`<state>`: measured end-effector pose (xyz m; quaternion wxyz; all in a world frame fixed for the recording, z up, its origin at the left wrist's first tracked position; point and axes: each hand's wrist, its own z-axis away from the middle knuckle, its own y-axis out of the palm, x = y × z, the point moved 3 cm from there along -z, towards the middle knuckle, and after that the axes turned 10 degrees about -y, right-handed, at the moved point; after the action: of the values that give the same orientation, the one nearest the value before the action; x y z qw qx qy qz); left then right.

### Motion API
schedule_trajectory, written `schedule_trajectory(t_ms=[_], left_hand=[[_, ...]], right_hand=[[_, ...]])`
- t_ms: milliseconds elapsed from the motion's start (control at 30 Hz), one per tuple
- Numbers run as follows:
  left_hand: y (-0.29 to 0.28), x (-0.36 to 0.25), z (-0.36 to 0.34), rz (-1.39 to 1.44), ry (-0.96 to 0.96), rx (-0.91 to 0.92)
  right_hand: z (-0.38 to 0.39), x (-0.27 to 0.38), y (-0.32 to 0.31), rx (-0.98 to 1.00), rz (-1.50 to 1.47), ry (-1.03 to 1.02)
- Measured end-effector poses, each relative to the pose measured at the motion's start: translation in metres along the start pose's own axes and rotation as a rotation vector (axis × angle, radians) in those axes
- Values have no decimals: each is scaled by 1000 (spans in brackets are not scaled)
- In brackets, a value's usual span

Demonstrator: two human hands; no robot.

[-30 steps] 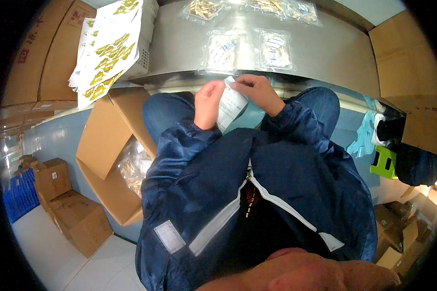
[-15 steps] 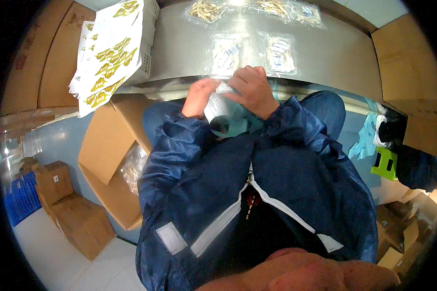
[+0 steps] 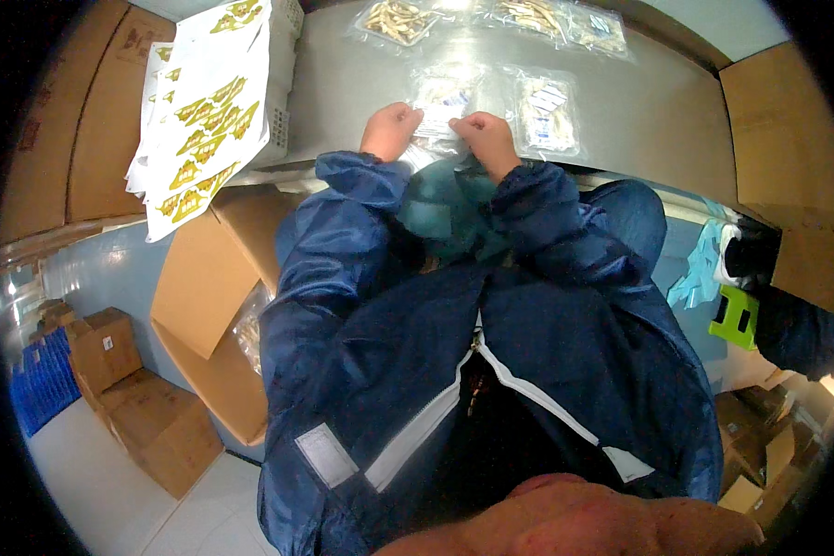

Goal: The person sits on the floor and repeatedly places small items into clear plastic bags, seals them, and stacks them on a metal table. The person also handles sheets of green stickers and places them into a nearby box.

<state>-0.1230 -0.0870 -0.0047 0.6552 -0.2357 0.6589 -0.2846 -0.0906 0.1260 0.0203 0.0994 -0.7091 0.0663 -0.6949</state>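
Note:
My left hand [image 3: 391,131] and my right hand [image 3: 488,142] are over the metal table's near edge, fingers pinched at opposite sides of a small white label [image 3: 436,124]. The label lies against the near part of a clear plastic pack [image 3: 442,90] with pale contents; I cannot tell if it is stuck down. To the right of my right hand rests a similar clear pack [image 3: 548,116] bearing a white and blue label. Something white [image 3: 423,156] shows just below my left hand, partly hidden.
Packs of yellowish sticks [image 3: 396,20] lie at the table's far side. Sheets with gold prints [image 3: 215,111] drape over a white basket [image 3: 281,130] at left. An open cardboard box [image 3: 195,287] stands by my left side. A green plastic thing [image 3: 735,317] is at right.
Both hands have moved forward from above my lap to the near pack, spreading apart with the label between them. The white printed roll seen below the hands is now mostly out of sight.

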Motion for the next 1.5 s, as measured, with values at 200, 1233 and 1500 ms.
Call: schedule_trajectory(t_ms=[200, 1233, 1500], left_hand=[[-3, -35, -4, -146, -208, 52], [-101, -72, 312, 1076, -472, -860], [-86, -102, 221, 1158, -215, -456]], right_hand=[[-3, -5, -2, -92, 201, -135], [50, 189, 54, 617, 13, -458], [102, 153, 36, 775, -57, -270]])
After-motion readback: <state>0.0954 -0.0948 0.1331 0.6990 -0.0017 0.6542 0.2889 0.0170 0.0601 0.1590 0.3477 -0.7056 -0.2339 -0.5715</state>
